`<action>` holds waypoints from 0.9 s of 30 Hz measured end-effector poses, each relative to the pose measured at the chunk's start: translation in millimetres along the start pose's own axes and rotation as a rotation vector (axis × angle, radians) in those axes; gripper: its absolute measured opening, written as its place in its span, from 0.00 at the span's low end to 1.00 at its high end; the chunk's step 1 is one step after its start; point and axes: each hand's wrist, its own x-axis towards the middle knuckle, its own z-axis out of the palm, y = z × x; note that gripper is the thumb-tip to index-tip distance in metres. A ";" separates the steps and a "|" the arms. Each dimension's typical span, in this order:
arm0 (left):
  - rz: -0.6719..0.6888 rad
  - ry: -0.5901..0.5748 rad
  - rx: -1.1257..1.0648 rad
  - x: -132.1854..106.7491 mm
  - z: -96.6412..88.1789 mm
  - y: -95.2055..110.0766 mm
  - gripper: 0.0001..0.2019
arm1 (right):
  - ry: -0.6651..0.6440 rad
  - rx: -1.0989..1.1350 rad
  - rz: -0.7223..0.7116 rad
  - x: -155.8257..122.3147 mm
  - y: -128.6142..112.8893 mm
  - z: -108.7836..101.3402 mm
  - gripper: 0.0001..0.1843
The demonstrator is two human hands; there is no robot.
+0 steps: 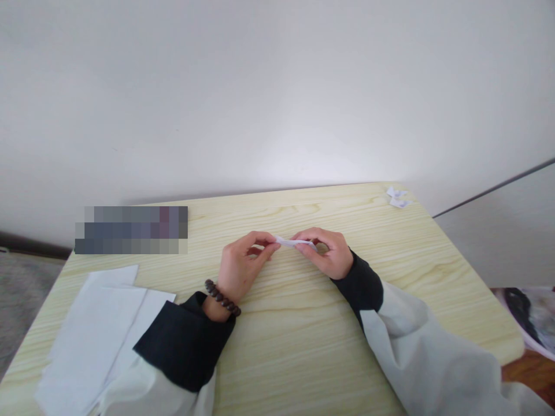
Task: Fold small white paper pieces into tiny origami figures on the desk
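A small folded strip of white paper [289, 242] is held between both hands just above the pale wooden table [303, 346]. My left hand [240, 268] pinches its left end with thumb and fingertips; a brown bead bracelet [222, 297] circles that wrist. My right hand [327, 251] pinches the right end, fingers curled over it. Both forearms wear dark cuffs with light sleeves and rest on the tabletop.
Several white paper sheets [95, 329] lie overlapped at the table's near left. Two small folded paper pieces [398, 197] sit at the far right corner. A blurred-out patch [131, 230] covers something at the back left. A white wall stands behind the table.
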 end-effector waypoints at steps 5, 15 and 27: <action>0.070 -0.014 0.106 0.0 -1.1 -0.4 0.09 | -0.015 -0.026 -0.021 1.1 -1.0 -1.1 0.06; 0.199 -0.037 0.278 1.4 -2.0 0.9 0.07 | -0.044 -0.038 -0.149 2.7 -0.6 -1.2 0.06; 0.140 -0.080 0.326 0.2 -0.4 -1.9 0.08 | -0.016 -0.095 -0.081 1.9 -0.3 0.7 0.06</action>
